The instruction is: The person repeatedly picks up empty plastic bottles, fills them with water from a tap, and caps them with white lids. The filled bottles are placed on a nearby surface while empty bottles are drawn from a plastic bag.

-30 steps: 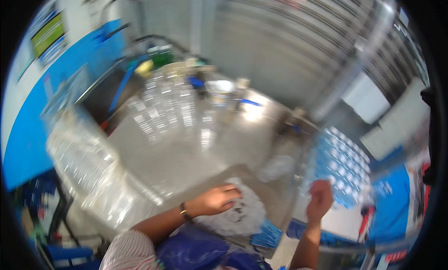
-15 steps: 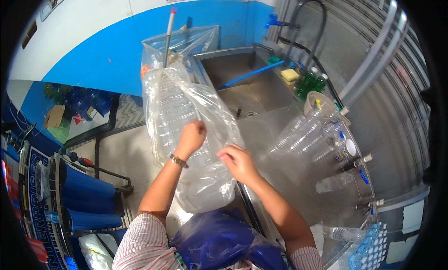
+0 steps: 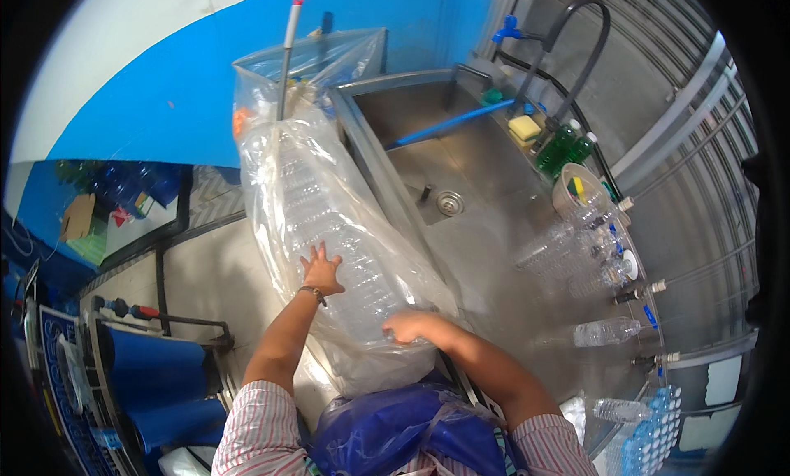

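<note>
A tall clear plastic bag [image 3: 329, 213] full of empty clear bottles leans against the left end of a steel sink counter. My left hand [image 3: 319, 270] lies flat on the bag's left side, fingers spread. On the bag's lower right part, my right hand [image 3: 408, 325] grips the plastic. A blue plastic sheet [image 3: 395, 427] bunches at my waist, just below the bag.
A steel sink basin [image 3: 444, 159] with a drain and a blue hose lies right of the bag. Empty clear bottles [image 3: 576, 246] lie on the counter [image 3: 502, 270] by green bottles [image 3: 561, 147]. A mop handle [image 3: 286, 52] stands behind the bag. Blue cylinders [image 3: 152, 377] sit at the lower left.
My view swung left from the counter to the big bag of bottles. Both hands came onto the bag and have slid lower on it, the right hand toward its bottom.
</note>
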Demonstrator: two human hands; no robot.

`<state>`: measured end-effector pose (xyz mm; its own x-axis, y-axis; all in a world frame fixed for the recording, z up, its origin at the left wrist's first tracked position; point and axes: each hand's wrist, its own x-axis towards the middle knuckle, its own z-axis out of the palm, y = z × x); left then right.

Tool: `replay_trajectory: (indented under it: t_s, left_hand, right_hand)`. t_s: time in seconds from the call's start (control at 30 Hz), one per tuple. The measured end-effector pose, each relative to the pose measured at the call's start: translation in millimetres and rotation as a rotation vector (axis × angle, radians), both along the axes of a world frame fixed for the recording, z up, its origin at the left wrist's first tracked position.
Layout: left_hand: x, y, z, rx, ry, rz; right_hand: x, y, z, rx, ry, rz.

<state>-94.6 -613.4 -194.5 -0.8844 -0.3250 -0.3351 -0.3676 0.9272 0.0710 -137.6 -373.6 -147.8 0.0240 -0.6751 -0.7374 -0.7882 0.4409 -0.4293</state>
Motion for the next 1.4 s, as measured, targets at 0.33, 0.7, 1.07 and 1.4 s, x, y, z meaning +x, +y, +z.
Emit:
replay_trajectory:
  t_s: [0.33, 0.7, 1.07, 1.4]
  left_hand:
    - [43.4, -11.5, 27.0, 0.303, 0.506, 0.146]
    - [21.4, 134.1, 154.8, 1.92, 0.455, -0.257]
    - [-11.9, 289.9, 152.4, 2.145, -0.364, -0.447]
    - [3.3, 522.9, 151.1, 1.392, 0.075, -1.057]
  right_hand:
    - [11.5, 108.0, 138.9, -1.28, 0.682, -0.679]
    - [-91.6, 295.7, -1.6, -0.976, 1.06, -1.904]
    - [97.1, 273.0, 73.8, -1.279, -0.557, -1.851]
    - [229.6, 439.4, 108.9, -1.299, 1.134, -2.265]
